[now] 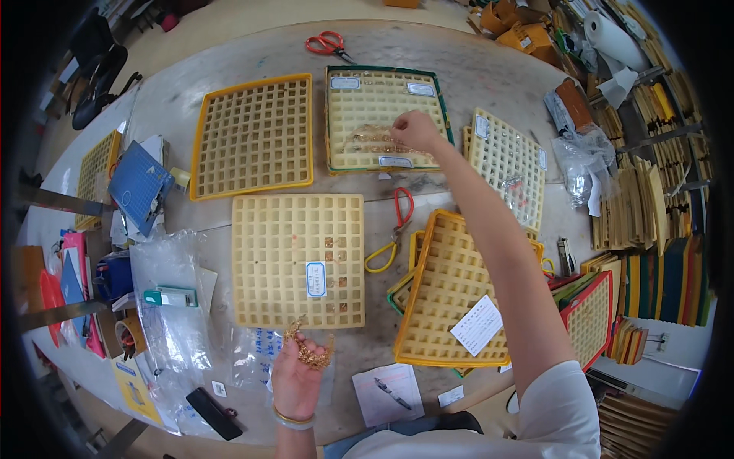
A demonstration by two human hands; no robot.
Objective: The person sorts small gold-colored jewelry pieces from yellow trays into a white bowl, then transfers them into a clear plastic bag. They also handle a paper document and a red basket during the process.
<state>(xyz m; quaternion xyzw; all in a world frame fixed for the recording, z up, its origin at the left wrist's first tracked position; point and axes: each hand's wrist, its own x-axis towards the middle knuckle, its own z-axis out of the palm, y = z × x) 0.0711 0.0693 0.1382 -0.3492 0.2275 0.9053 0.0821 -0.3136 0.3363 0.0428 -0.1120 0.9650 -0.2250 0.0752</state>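
My left hand [297, 386] is closed around a bunch of thin gold-coloured chains [312, 356], which spill over its fingers just below the near edge of a cream compartment tray [260, 229]. A few of that tray's cells hold small gold-coloured bits, and a blue-edged label [316, 279] lies on it. Farther off, my right hand [415, 131] reaches over a green-rimmed compartment tray [443, 107], its fingers pinched together. Rows of gold-coloured pieces [371, 139] lie in that tray beside the fingertips. Whatever the pinch holds is hidden.
An orange-rimmed tray [309, 122] sits far left, and stacked trays [436, 306] lie under my right forearm. Red-handled scissors [325, 44] rest at the back; another pair of scissors [403, 210] lies mid-table. A phone [214, 413], pen [393, 393] and green stapler [171, 297] are nearby.
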